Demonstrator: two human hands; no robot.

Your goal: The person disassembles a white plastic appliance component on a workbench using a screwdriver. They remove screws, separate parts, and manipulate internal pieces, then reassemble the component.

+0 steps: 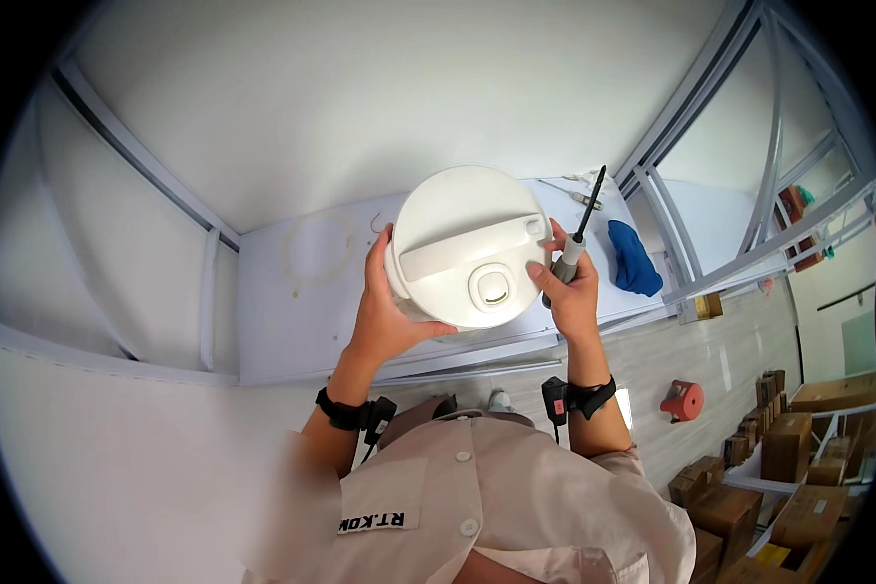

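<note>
A round white appliance (457, 214) with a raised handle bar and a square button is held up over the white bench. My left hand (384, 311) grips its left side, thumb along the lower rim. My right hand (574, 292) is closed on a screwdriver (568, 261) with a grey handle and dark shaft pointing up, while its thumb presses against the appliance's right side. A blue cloth-like item (634, 259) lies to the right on the bench. A second screwdriver (581, 200) lies behind, near the back wall.
The white bench (282, 311) is bordered by grey metal frames (144, 175). A yellowish loop and small red wire lie on its left part. Below on the right are a red stool (682, 401), stacked cardboard boxes (786, 448) and shelving.
</note>
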